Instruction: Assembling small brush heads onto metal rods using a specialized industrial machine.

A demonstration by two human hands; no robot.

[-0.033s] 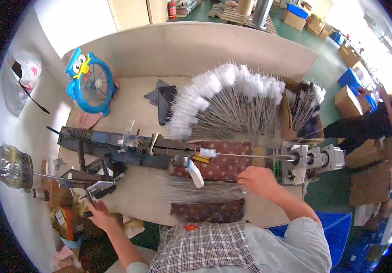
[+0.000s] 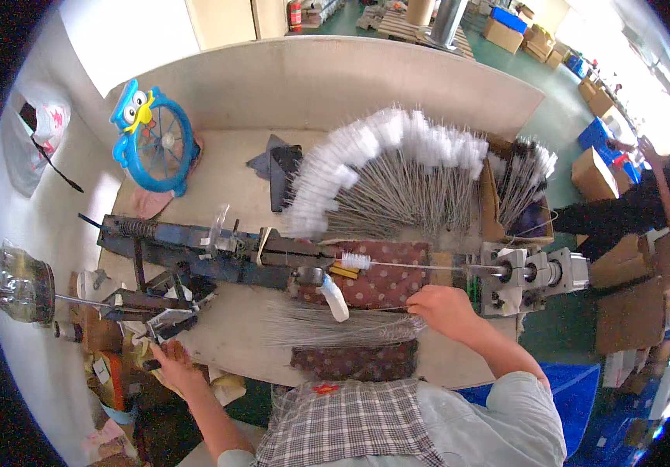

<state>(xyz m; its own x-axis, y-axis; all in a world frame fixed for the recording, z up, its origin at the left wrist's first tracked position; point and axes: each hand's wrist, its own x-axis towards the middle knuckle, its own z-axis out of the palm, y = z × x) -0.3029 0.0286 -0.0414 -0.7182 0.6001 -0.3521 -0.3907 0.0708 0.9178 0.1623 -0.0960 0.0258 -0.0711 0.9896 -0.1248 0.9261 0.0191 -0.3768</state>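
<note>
My left hand (image 2: 178,367) is closed around a dark-ended lever handle (image 2: 152,364) below the metal linkage at the bench's left. My right hand (image 2: 441,309) pinches the end of a thin metal wire (image 2: 385,310), just above a pile of loose wires (image 2: 335,325). In front of me, a white bristle brush (image 2: 355,261) sits between the long dark clamp bar (image 2: 277,255) and the shaft of the motor unit (image 2: 506,268). Its twisted wire stem runs right to that shaft. A white-wrapped handle (image 2: 336,300) juts toward me from the bar.
Many finished white brushes (image 2: 397,167) lie fanned across the back of the bench, beside a cardboard box (image 2: 493,202) of more brushes. A blue toy-shaped fan (image 2: 156,148) stands back left. A spotted cloth (image 2: 354,360) lies at the front edge. Another person (image 2: 654,194) is at the far right.
My left hand has shifted slightly, and the lever handle in it has swung down toward me. My right hand stays almost where it was. The other person's arms have moved a little.
</note>
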